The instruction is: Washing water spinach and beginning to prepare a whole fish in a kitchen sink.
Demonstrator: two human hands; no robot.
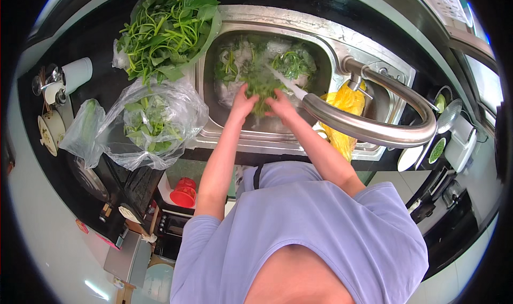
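Both hands reach into a stainless steel sink (209, 109), over a mass of leafy greens (258, 85) blurred by motion. My left hand (242, 104) grips the near left side of this mass, its fingertips partly lost among the leaves. On the right side, my right hand (282, 106) curls its fingers into the same greens. A stream of water (286, 82) runs from the curved metal faucet (372, 129) onto them. More greens (294, 63) lie wet at the back of the basin, amid whitish patches that could be froth or clear plastic.
Left of the sink, a heaped bowl of greens (168, 35) stands behind a clear plastic bag (154, 119) with more leaves. A yellow plastic bag (342, 115) hangs over the smaller right basin, under the faucet's arc. A bowl of chopped greens (437, 150) sits far right.
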